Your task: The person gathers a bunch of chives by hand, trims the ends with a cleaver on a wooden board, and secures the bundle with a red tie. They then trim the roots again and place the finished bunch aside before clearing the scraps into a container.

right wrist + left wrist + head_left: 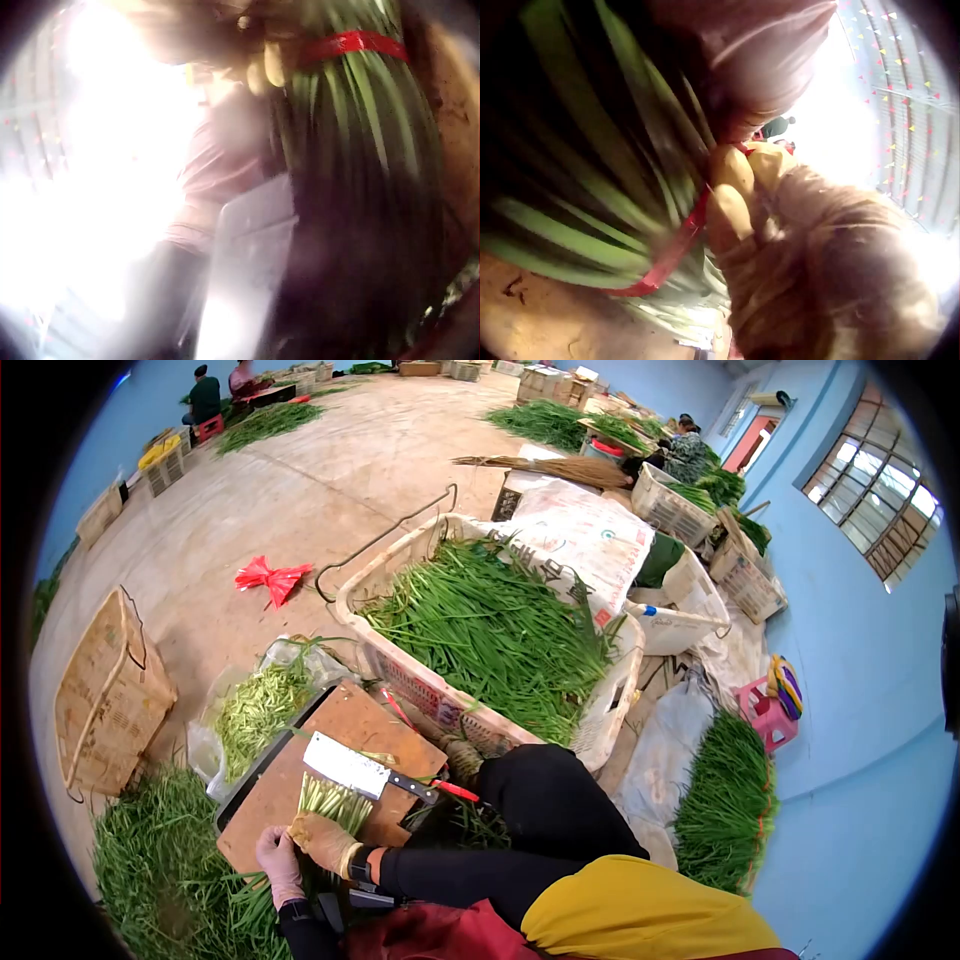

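Observation:
A bundle of garlic chives (335, 803) lies on the wooden chopping board (262, 790), pale stem ends towards the cleaver (345, 765). A red tape (660, 261) runs round the bundle in both wrist views. My gloved left hand (280, 863) and gloved right hand (326, 842) meet at the bundle's near side. In the left wrist view, their fingertips come together on the tape, with a bit of red showing between them. Yellow fingertips cover the right hand's glove. The cleaver rests flat on the board, its black handle pointing right.
Beyond the board stands a large crate (470, 717) heaped with green leaves. A plastic bag of pale cut stems (262, 710) sits left of it. Loose greens (165, 860) pile at the lower left, near a tilted basket (115, 695). Other people sit far back.

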The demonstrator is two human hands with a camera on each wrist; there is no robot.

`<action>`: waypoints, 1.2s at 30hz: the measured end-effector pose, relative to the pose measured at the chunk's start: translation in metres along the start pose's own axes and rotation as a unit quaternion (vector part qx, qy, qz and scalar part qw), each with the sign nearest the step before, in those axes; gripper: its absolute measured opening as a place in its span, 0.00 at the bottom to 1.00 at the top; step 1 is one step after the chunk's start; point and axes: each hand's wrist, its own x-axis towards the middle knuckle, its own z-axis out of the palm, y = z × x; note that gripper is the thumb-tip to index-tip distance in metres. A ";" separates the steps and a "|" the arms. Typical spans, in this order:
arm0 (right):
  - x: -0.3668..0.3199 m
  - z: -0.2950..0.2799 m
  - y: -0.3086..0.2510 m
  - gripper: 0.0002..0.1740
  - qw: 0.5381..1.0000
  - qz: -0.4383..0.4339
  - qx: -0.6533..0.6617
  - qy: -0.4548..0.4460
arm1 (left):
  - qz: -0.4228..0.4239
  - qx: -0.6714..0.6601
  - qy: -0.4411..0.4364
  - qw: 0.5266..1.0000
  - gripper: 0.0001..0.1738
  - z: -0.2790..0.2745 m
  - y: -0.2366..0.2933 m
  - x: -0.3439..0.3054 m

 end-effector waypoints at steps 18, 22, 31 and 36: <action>-0.005 -0.001 0.013 0.08 0.896 0.176 0.408 0.017 | 0.043 0.115 0.042 0.992 0.08 0.012 0.035 -0.014; 0.000 0.000 0.000 0.05 0.774 0.280 0.568 0.013 | 0.016 0.168 0.071 0.983 0.05 -0.003 0.017 -0.016; 0.013 -0.020 0.024 0.02 0.822 0.222 0.519 -0.082 | 0.047 0.103 0.088 0.990 0.02 0.007 -0.008 0.007; 0.018 -0.032 0.023 0.02 0.845 0.173 0.498 -0.085 | 0.108 0.102 0.091 0.985 0.01 0.007 0.011 0.013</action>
